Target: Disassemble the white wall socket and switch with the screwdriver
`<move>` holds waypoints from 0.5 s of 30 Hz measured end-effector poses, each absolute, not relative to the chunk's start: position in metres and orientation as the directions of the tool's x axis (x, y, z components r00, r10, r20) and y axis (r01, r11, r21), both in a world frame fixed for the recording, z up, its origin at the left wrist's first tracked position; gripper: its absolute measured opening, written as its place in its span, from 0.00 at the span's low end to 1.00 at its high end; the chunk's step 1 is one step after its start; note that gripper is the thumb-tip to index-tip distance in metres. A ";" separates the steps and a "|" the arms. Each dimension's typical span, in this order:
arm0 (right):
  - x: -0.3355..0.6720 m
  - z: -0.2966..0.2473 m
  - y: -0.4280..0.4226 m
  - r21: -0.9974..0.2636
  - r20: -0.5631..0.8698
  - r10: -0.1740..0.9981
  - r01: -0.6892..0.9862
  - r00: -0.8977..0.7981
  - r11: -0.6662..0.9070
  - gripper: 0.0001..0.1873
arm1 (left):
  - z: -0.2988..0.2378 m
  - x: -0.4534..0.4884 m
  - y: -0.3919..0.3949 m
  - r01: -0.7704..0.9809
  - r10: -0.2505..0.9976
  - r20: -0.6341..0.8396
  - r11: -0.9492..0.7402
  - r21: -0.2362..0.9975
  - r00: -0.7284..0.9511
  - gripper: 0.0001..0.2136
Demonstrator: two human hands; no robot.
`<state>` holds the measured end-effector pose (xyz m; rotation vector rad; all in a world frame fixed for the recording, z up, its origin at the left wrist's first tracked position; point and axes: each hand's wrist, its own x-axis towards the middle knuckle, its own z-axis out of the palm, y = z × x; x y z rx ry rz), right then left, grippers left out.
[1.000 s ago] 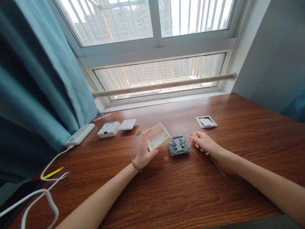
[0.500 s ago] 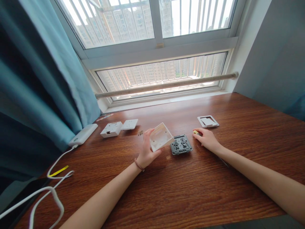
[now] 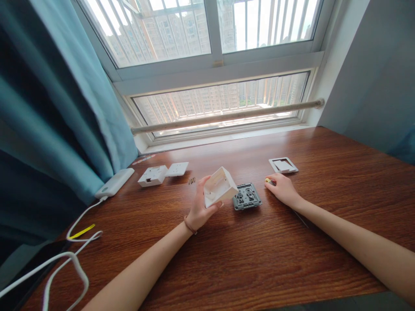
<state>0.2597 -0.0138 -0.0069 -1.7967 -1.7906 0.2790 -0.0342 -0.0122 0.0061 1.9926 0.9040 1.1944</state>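
Observation:
My left hand [image 3: 200, 206] is closed around a white square back box [image 3: 219, 188], held tilted above the table with its hollow side towards me. Just right of the box lies a dark grey switch module [image 3: 247, 197], flat on the wood. My right hand [image 3: 282, 189] rests on the table to the module's right, fingers wrapped round a screwdriver [image 3: 269, 181] with a yellow and dark handle. Its thin shaft shows below the wrist. Beyond that hand sits a white switch frame [image 3: 283, 165] with a loose white piece in it.
Several small screws [image 3: 192, 180] lie left of the back box. Farther left are a white box [image 3: 152, 176] and a white socket faceplate [image 3: 177, 169]. A white power bank [image 3: 114, 183] with a cable [image 3: 84, 208] lies by the curtain [image 3: 106, 125], near a yellow strip [image 3: 82, 231].
The back box has turned in my left hand, so that more of its outer side wall shows. My right hand has shifted very slightly with the screwdriver.

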 end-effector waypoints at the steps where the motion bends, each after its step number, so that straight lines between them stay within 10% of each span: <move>1: 0.260 -0.008 -0.013 -0.524 0.252 0.965 0.849 0.074 0.071 0.12 | 0.006 -0.034 -0.014 0.191 0.810 0.473 -0.555 0.810 0.346 0.34; 15: 0.258 -0.008 -0.016 -0.479 0.344 0.933 0.874 0.106 0.078 0.17 | 0.021 -0.009 -0.041 -0.263 0.938 0.170 -0.089 0.961 0.302 0.31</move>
